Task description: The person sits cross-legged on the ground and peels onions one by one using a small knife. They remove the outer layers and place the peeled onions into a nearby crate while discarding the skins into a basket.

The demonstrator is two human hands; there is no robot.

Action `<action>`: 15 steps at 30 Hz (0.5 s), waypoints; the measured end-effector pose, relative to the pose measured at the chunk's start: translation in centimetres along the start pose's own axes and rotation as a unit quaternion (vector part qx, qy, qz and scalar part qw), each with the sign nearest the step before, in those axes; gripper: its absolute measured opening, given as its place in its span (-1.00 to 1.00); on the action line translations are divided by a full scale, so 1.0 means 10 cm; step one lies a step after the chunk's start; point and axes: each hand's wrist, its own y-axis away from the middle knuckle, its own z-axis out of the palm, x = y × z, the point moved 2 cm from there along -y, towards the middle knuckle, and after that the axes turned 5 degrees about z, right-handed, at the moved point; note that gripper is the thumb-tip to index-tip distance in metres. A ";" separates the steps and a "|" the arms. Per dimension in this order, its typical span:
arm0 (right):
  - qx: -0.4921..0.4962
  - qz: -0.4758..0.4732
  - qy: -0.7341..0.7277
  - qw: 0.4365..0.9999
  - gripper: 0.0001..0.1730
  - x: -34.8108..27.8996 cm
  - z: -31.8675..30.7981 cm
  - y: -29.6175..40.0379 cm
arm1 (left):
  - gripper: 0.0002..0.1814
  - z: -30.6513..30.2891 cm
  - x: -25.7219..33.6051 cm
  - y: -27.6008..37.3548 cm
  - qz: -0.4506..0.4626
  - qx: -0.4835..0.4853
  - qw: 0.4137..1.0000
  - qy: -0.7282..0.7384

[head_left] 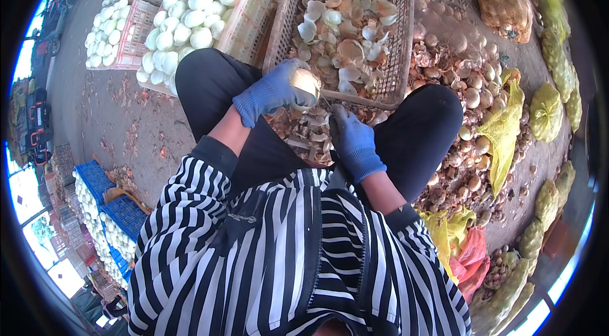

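My left hand (273, 89), in a blue knit glove, holds a brownish-yellow onion (306, 84) above the near left corner of a plastic crate (408, 31). Loose onion skins (352, 53) lie in that crate. My right hand (354, 142), also gloved in blue, is closed just below and to the right of the onion. A thin blade (325, 99), apparently a small knife's, points from its fingers up towards the onion; the handle is hidden in the glove. Between my knees the ground is strewn with more skins (311, 129).
At the left stand crates of peeled white onions (195, 19). Unpeeled onions (471, 98) are heaped on the right, with a yellow mesh sack (504, 129) over some. Full sacks (504, 0) line the far right. Blue crates (124, 214) sit behind on the left.
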 end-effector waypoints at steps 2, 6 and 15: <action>-0.020 -0.017 -0.033 0.999 -0.66 0.05 0.08 -0.03 | -0.18 -0.02 -0.01 0.00 -0.030 -0.024 0.998 0.045; -0.113 0.025 -0.352 0.929 -0.75 0.25 0.14 -0.13 | -0.18 0.00 -0.07 -0.03 0.004 -0.048 0.988 0.147; -0.058 0.064 -0.545 0.834 -0.76 0.22 0.02 -0.18 | -0.16 -0.02 -0.05 0.08 -0.007 -0.002 0.984 0.178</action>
